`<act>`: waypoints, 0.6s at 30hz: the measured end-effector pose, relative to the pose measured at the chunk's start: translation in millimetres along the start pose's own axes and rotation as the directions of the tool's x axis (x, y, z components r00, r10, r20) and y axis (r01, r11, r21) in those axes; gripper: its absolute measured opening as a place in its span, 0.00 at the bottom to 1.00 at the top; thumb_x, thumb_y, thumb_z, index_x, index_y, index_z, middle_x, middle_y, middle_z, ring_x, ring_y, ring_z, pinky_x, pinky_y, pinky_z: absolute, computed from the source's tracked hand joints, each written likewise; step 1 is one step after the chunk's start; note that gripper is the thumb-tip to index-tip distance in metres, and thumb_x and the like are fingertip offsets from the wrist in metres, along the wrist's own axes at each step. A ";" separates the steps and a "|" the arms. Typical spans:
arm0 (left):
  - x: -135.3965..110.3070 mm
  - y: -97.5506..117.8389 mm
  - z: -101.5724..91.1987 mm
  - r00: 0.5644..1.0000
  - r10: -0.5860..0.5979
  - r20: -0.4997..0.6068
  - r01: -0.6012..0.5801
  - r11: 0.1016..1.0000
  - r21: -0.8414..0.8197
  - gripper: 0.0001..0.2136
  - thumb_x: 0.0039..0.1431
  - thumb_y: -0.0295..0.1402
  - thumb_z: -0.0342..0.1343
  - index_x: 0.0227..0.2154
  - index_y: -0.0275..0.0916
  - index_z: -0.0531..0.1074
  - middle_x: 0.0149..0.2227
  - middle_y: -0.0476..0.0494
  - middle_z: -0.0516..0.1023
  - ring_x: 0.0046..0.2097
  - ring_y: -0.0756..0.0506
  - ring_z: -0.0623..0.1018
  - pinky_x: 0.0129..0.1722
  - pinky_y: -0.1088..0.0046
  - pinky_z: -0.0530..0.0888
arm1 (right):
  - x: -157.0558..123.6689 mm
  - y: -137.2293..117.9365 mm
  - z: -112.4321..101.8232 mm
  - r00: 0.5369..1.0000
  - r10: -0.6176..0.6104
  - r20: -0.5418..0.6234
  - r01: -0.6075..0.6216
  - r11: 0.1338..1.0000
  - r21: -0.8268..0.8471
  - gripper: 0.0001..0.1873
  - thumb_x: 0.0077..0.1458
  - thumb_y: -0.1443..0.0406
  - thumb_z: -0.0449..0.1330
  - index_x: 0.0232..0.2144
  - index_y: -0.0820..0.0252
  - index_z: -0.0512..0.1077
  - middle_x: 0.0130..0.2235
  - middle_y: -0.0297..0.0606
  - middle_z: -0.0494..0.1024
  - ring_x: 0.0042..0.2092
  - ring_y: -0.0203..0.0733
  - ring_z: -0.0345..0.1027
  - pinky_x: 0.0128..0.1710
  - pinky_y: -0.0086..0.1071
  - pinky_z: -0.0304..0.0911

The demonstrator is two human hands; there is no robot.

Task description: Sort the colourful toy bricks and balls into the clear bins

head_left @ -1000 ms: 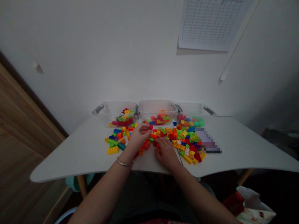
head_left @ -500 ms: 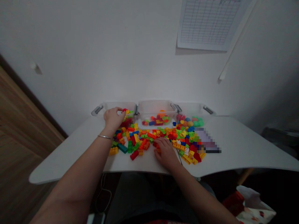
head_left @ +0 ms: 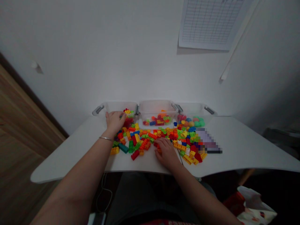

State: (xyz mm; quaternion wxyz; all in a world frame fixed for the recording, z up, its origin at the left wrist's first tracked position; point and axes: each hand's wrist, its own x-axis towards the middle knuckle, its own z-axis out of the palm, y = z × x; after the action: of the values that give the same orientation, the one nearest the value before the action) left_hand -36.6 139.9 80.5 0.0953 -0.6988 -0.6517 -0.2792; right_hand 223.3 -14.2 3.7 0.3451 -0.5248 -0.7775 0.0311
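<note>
**Left hand:** the left hand (head_left: 114, 122) sits at the near rim of the left bin, fingers curled downward; whether it grips a brick, I cannot tell. A metal bangle (head_left: 105, 138) circles the wrist.

**Right hand:** the right hand (head_left: 167, 152) rests on the tabletop, fingers loosely curled over red and orange bricks (head_left: 157, 146); any grip is hidden.

**Loose pieces:** plastic building bricks (head_left: 145, 137) lie scattered in a mixed spread between the hands and the bins.

**Bins:** the left clear bin (head_left: 117, 107) holds mixed bricks, mostly red, yellow and green. The middle clear bin (head_left: 156, 109) holds mixed bricks. The right clear bin (head_left: 189, 109) holds rounded pieces, perhaps balls.

**Rest:** a white table (head_left: 246, 150) bears everything; a ruled chart (head_left: 209, 25) hangs on the far wall.
</note>
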 end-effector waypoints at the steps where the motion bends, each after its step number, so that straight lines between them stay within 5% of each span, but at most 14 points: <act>1: -1.3 0.0 0.2 1.000 0.009 0.006 -0.009 1.000 -0.001 0.20 0.61 0.42 0.41 0.45 0.43 0.76 0.51 0.40 0.77 0.57 0.35 0.69 0.62 0.42 0.46 | -0.2 0.4 0.5 1.000 0.001 -0.003 -0.001 1.000 0.000 0.21 0.53 0.70 0.56 0.50 0.62 0.71 0.51 0.45 0.74 0.55 0.49 0.61 0.60 0.45 0.57; 7: -18.0 17.0 -1.4 0.994 0.025 0.104 -0.032 0.997 0.070 0.29 0.59 0.44 0.47 0.62 0.39 0.59 0.67 0.38 0.54 0.68 0.31 0.49 0.63 0.39 0.47 | -1.0 3.7 4.4 1.000 -0.010 -0.016 0.009 1.000 -0.004 0.20 0.54 0.69 0.56 0.50 0.64 0.71 0.50 0.45 0.74 0.55 0.49 0.60 0.60 0.45 0.57; 12: -48.7 49.0 -4.8 0.981 0.194 0.023 -0.195 0.980 0.047 0.24 0.59 0.41 0.48 0.59 0.43 0.65 0.64 0.40 0.61 0.67 0.30 0.52 0.62 0.39 0.49 | -1.1 4.6 4.8 0.999 -0.019 -0.031 0.019 1.000 0.001 0.20 0.54 0.69 0.56 0.49 0.63 0.71 0.50 0.45 0.74 0.55 0.49 0.60 0.59 0.46 0.58; 16: -81.4 68.6 -4.3 0.908 0.395 0.141 -0.396 0.918 -0.022 0.16 0.61 0.37 0.48 0.48 0.46 0.75 0.60 0.44 0.69 0.65 0.34 0.58 0.64 0.44 0.53 | -1.0 5.1 6.1 0.999 -0.013 -0.039 0.013 1.000 -0.007 0.20 0.53 0.70 0.56 0.50 0.64 0.71 0.50 0.46 0.74 0.55 0.50 0.60 0.60 0.46 0.57; 18: -97.9 75.5 -1.8 0.898 0.396 0.191 -0.399 0.917 -0.025 0.15 0.61 0.35 0.48 0.46 0.47 0.76 0.59 0.45 0.69 0.65 0.34 0.60 0.63 0.43 0.54 | -1.0 5.5 7.3 0.999 -0.007 -0.043 0.006 1.000 -0.017 0.20 0.53 0.69 0.56 0.50 0.65 0.70 0.50 0.46 0.74 0.55 0.50 0.61 0.59 0.47 0.58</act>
State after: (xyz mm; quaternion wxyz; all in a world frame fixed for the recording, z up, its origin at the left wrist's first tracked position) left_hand 36.2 45.1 49.0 0.0923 -0.8399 -0.5035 -0.1804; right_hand 223.7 -10.3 -4.7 0.3574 -0.5258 -0.7718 0.0121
